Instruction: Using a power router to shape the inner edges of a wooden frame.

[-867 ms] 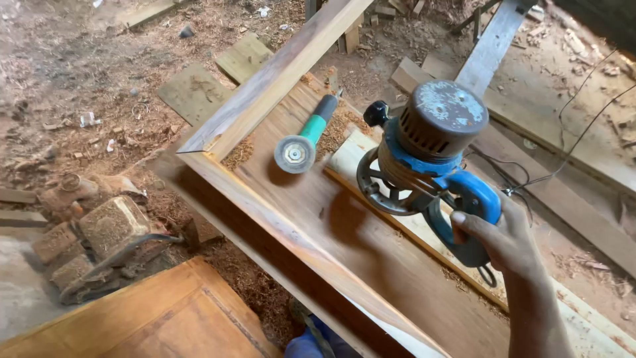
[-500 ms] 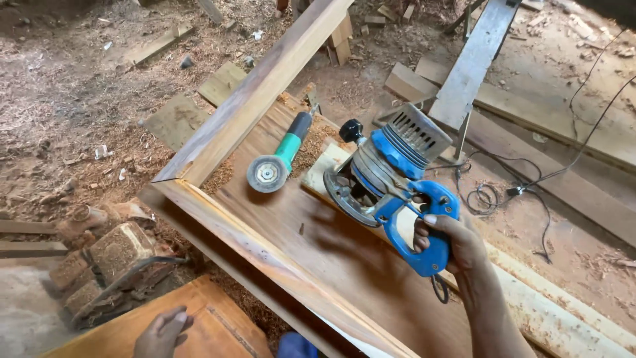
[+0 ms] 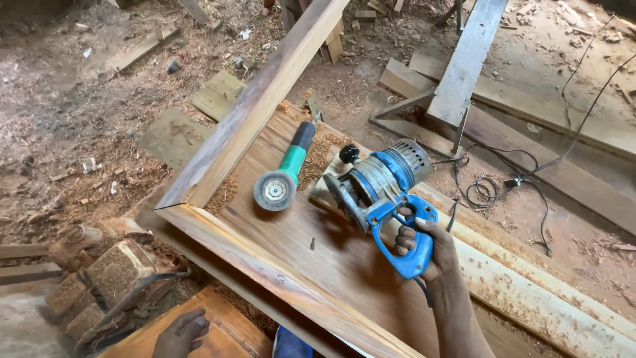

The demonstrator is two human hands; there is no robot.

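Note:
My right hand [image 3: 424,244] grips the blue D-handle of an electric wood router [image 3: 381,189], which is tilted on its side above a wooden panel [image 3: 311,265]. The panel sits in a mitred timber frame [image 3: 255,109]. A green and black angle grinder [image 3: 285,174] lies on the panel to the left of the router, disc toward me. A small screw [image 3: 312,243] stands on the panel between them. My left hand [image 3: 180,333] rests with fingers spread on a lower wooden board [image 3: 225,331] at the bottom edge.
Sawdust and offcuts cover the dirt floor all around. A grey plank on a metal stand [image 3: 464,63] and a coiled black cable [image 3: 487,189] lie to the upper right. A pale beam [image 3: 543,305] runs along the right. Stacked blocks [image 3: 99,285] sit at lower left.
My right hand has tipped the router from upright onto its side and brought it lower over the panel. My left hand has come into view on the lower board.

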